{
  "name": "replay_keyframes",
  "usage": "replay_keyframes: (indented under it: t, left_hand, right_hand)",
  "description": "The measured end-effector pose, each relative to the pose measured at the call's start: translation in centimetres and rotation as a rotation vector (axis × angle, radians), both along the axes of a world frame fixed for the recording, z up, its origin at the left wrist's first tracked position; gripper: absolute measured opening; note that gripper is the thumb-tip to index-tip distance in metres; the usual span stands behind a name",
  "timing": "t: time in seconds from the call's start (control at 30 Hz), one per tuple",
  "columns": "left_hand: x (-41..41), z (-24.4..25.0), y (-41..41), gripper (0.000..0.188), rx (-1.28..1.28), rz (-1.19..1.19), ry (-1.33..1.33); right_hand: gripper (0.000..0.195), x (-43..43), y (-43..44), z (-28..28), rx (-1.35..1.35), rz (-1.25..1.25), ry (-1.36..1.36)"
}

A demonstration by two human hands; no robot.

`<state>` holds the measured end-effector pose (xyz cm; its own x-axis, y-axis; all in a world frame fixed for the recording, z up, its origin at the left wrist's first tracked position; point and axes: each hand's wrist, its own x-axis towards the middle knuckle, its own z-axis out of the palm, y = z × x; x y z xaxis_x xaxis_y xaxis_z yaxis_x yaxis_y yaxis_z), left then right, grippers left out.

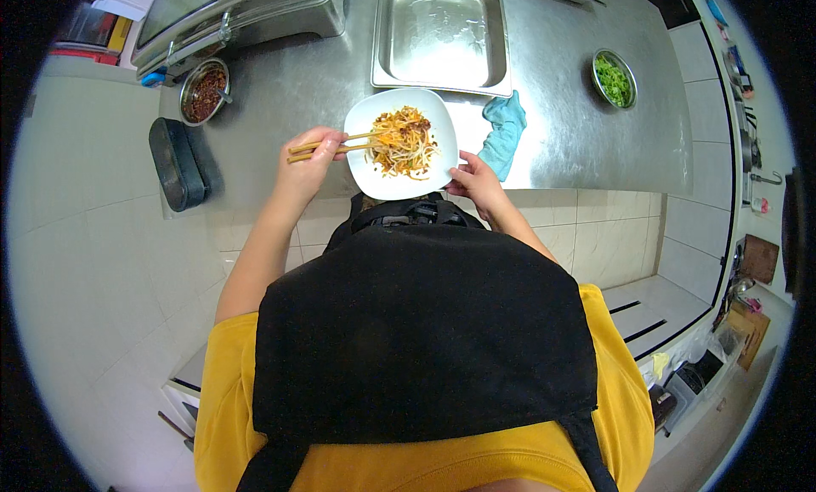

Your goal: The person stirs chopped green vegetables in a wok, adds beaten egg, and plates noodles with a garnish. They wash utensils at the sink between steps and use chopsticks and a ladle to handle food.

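Observation:
A white square plate with rounded corners [394, 187] lies before me at the front edge of the steel table. On it is a heap of noodle-like shreds [408, 144], mixed with orange strips and dark red bits. My left hand [312, 157] holds a pair of wooden chopsticks [357, 149], whose tips touch the left side of the food. The plate's lower right rim is held by my right hand [473, 179], with fingers at the edge and partly beneath it. A crumpled teal cloth [503, 138] lies just right of the plate.
Behind the plate stands a steel pan [378, 45] on the steel table [561, 154]. A bowl of chopped greens [613, 80] is at the right. A bowl of red-brown flakes with a spoon [205, 93], a dark oblong container [175, 167] and a lidded steel chafing dish [287, 20] are at the left.

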<state>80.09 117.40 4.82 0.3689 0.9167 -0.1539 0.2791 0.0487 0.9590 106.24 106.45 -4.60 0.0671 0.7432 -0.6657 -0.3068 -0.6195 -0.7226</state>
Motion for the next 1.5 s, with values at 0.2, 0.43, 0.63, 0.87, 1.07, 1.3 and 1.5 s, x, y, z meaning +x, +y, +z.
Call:
replay_keyframes:
  t: [0.2,0.43,0.63,0.87,1.07,1.3,1.5]
  left_hand:
    - [-0.6,-1.3,1.9,0.025,-0.196,0.114,-0.037]
    - [-0.2,-3.5,1.2,0.023,-0.080,0.069,-0.046]
    - [1.3,0.7,1.2,0.018,0.049,-0.088,0.025]
    - [4.0,-1.7,0.7,0.018,-0.103,-0.053,-0.027]
    - [0.9,-0.3,1.4,0.021,-0.084,-0.046,-0.039]
    - [1.4,-3.7,1.1,0.021,-0.147,-0.001,-0.023]
    - [0.5,-1.6,0.4,0.017,-0.011,0.045,-0.097]
  right_hand:
    - [0.043,0.2,0.2,-0.9,-0.001,0.043,-0.020]
    - [0.042,0.3,0.2,-1.1,-0.011,0.038,0.004]
    - [0.043,0.3,0.4,-1.0,-0.015,0.027,-0.022]
    - [0.041,0.1,0.4,-0.6,-0.007,0.007,-0.014]
    - [0.044,0.4,0.1,-0.6,-0.003,0.024,0.005]
    - [0.042,0.2,0.2,-0.8,0.007,0.008,-0.003]
    - [0.043,0.2,0.3,-0.8,0.001,-0.001,0.011]
